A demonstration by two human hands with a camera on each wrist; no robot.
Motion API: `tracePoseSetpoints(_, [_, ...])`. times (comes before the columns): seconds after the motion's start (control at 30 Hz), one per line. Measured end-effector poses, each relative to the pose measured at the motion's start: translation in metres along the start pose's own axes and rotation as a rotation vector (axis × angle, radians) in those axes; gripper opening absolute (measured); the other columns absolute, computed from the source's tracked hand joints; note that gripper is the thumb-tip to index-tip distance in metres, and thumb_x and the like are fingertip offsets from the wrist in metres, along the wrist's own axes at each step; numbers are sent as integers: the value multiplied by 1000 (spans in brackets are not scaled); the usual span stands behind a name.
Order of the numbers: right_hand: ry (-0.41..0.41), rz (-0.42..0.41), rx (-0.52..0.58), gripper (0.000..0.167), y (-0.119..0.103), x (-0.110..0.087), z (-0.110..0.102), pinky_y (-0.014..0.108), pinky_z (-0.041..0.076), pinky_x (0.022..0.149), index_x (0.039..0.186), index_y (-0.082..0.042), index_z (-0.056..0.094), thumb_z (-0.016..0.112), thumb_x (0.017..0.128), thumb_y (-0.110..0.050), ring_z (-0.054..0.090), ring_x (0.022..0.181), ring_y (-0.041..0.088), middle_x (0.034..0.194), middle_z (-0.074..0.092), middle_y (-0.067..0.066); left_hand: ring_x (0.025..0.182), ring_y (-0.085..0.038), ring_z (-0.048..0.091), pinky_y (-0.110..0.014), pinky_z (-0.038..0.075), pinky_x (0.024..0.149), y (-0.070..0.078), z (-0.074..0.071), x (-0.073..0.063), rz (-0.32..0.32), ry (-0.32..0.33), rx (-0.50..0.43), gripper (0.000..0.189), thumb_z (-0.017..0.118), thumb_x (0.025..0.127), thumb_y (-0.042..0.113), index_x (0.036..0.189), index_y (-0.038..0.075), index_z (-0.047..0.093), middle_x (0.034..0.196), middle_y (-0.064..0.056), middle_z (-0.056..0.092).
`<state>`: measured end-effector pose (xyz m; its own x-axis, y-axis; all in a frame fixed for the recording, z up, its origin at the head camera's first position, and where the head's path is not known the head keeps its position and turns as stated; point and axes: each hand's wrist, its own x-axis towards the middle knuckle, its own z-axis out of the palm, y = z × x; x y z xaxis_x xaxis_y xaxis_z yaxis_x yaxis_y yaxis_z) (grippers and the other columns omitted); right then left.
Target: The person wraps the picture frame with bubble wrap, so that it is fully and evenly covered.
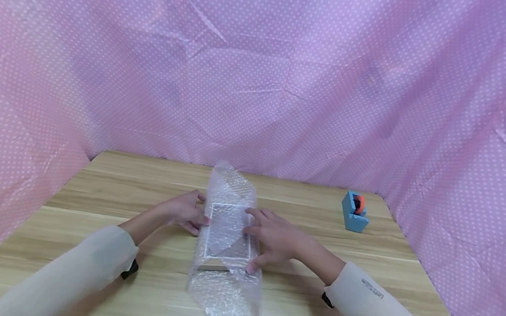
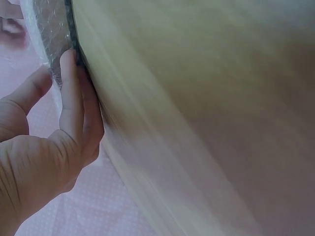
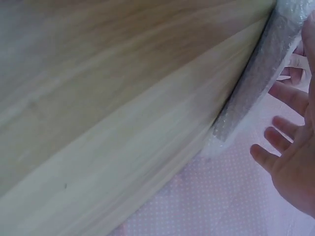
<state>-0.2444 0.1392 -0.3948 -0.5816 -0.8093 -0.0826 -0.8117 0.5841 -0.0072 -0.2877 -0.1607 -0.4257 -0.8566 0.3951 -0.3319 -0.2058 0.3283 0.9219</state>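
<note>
A flat rectangular item with a white border (image 1: 207,237) lies lengthwise in front of me, showing through a layer of clear bubble wrap (image 1: 227,296). Its brownish near side peeks out where the wrap parts. My left hand (image 1: 185,212) touches the item's left edge, thumb by the top and fingers along the side. My right hand (image 1: 277,238) rests over the right edge, fingers spread across the wrap and thumb near the lower corner. In the right wrist view, several fingers of the right hand (image 3: 295,157) stand extended beside the wrapped side (image 3: 251,83).
A blue tape dispenser (image 1: 353,219) with an orange roll (image 1: 359,204) stands at the table's back right. The wooden table (image 1: 134,177) is bordered by a pink dotted cloth (image 1: 258,103). Loose wrap extends past both the far and near ends of the item.
</note>
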Motion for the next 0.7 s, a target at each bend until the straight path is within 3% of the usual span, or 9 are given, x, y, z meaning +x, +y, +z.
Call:
tracePoseSetpoints(0.13, [69,-36,-55,100,4,-3,3,53,28,121,136,-15,62,65,68,-88,34,146,38,161,34,17,70,-25,66,-35,62,63,3,5,5,1,-26,-3,74,72,87,-8,140,-6,21,93,-23,66])
tracePoseSetpoints(0.33, [68,-94,-67,110,10,-7,7,52,26,122,154,-18,46,63,70,-88,36,146,34,159,41,14,69,-25,65,-34,62,61,7,14,10,2,-39,-16,70,72,87,-10,138,-4,23,91,-23,66])
tracePoseSetpoints(0.57, [25,-101,-38,95,12,-17,7,46,41,114,147,-16,56,62,78,-81,50,136,29,148,54,11,68,-26,65,-36,62,63,12,19,13,-26,-37,-16,73,73,87,-9,140,-4,22,92,-22,66])
tracePoseSetpoints(0.7, [11,-110,6,93,14,-19,7,42,44,112,147,-14,56,64,80,-78,50,135,26,147,54,10,69,-27,66,-37,63,65,13,18,14,-57,-38,-13,76,75,87,-7,142,-3,23,94,-24,67])
